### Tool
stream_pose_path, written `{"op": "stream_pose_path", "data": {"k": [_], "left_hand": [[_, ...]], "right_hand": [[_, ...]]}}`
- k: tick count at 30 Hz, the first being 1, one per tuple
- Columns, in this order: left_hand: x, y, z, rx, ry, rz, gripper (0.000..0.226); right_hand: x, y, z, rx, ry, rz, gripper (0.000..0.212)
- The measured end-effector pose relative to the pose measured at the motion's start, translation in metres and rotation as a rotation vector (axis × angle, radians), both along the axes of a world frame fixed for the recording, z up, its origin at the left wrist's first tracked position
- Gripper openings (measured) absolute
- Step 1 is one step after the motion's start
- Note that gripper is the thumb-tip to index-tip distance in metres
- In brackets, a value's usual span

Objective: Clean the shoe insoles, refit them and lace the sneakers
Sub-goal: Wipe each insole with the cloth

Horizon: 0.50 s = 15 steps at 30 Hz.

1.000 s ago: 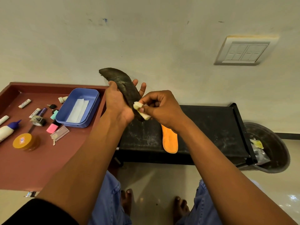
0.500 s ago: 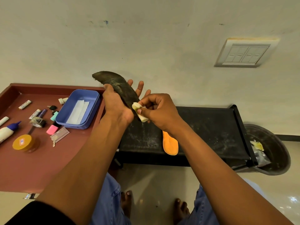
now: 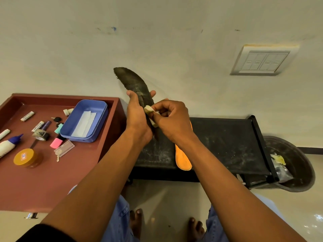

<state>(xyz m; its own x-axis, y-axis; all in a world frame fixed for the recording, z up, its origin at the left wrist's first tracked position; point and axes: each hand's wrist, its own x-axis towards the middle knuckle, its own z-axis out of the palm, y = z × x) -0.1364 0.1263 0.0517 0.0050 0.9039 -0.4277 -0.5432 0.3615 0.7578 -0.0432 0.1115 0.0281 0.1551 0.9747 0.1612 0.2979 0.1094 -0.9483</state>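
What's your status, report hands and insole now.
Left hand grips dark insole upright. Right hand pinches wipe against it. Orange insole waits on black stand. Nothing blocking.

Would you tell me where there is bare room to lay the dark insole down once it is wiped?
The black table is bare from the orange insole to its right rail. The red tray is bare along its near part, below the yellow jar. Around the blue box it is crowded with small items.

My count, by kind

I see two insoles, dark and orange; two hands; one blue tray, centre left; one wall switch plate, upper right.
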Motion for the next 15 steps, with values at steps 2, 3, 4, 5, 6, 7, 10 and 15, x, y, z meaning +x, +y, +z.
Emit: {"op": "stream_pose_path", "data": {"k": [2, 3, 4, 5, 6, 7, 10, 15], "left_hand": [[0.012, -0.009, -0.003, 0.001, 0.003, -0.039, 0.078], [0.018, -0.014, -0.003, 0.003, 0.008, -0.073, 0.077], [0.023, -0.018, -0.004, 0.006, 0.015, -0.111, 0.074], [0.027, -0.021, -0.006, 0.012, 0.017, -0.147, 0.072], [0.03, -0.023, -0.007, 0.02, 0.021, -0.186, 0.069], [0.031, -0.024, -0.008, 0.025, 0.03, -0.226, 0.067], [0.032, -0.025, -0.006, 0.025, 0.065, -0.289, 0.064], [0.025, -0.022, -0.004, 0.022, 0.082, -0.23, 0.068]], "right_hand": [[0.003, 0.002, 0.0, 0.021, 0.045, -0.093, 0.007], [0.005, 0.004, 0.001, 0.035, 0.061, -0.137, 0.007], [0.008, 0.004, 0.001, 0.048, 0.07, -0.175, 0.006], [0.011, 0.005, 0.001, 0.062, 0.072, -0.208, 0.004], [0.014, 0.005, 0.001, 0.077, 0.069, -0.238, 0.004], [0.018, 0.006, 0.001, 0.09, 0.067, -0.263, 0.005], [0.027, 0.007, 0.002, 0.089, 0.073, -0.29, 0.006], [0.024, 0.006, 0.003, 0.013, 0.08, -0.151, 0.007]]}}
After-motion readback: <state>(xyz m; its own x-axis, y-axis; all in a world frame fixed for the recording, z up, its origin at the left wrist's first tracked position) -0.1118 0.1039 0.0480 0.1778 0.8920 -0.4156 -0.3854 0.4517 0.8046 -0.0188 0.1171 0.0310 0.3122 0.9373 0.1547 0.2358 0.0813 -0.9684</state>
